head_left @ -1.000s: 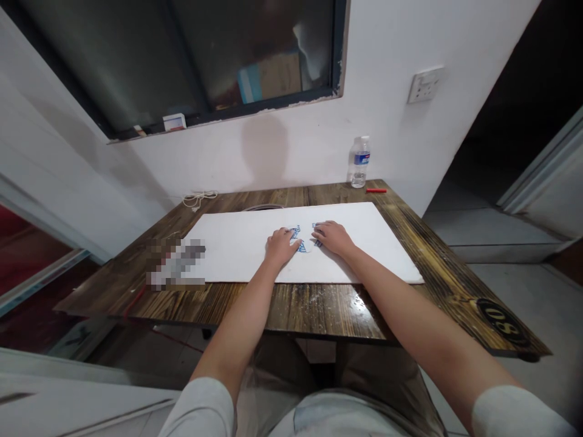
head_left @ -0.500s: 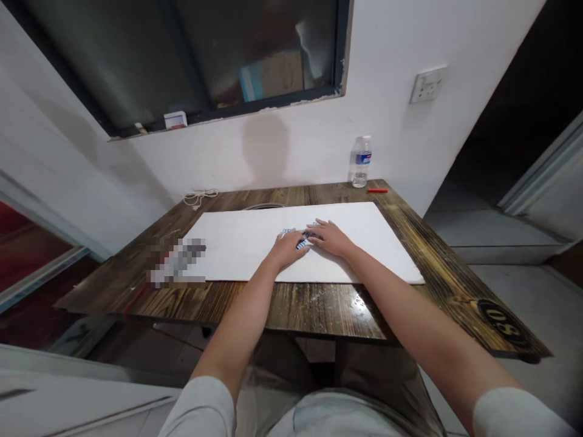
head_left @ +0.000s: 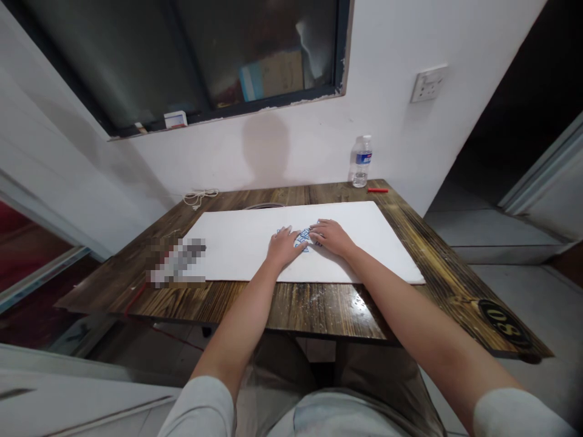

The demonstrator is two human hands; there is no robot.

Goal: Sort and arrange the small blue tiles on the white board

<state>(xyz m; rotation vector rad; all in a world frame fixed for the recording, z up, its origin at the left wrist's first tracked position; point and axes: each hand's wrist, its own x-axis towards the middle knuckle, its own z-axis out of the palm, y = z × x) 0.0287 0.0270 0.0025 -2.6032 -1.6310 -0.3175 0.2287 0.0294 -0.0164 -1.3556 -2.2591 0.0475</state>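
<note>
Several small flat pieces with blue and white markings [head_left: 302, 245] lie in a loose cluster on a white board [head_left: 237, 243]. They look like cards or tiles, but their exact kind is too small to make out. My left hand [head_left: 283, 249] rests palm down over the left side of the cluster, fingers spread. Over its right side lies my right hand [head_left: 334, 238], also palm down with fingers apart. Both hands touch the pieces and hide part of them. Between the thumbs and fingertips, the middle of the cluster shows.
The board lies on a dark wooden table [head_left: 319, 309]. Behind it stand a water bottle [head_left: 361, 162] and, beside that, a red pen-like stick [head_left: 378, 190]. A white cable [head_left: 200, 196] is at the back left. A pixelated patch covers something at the left.
My left hand has shifted slightly left, and the gap between my hands is wider. The pieces under them have moved about, with more of the cluster showing.
</note>
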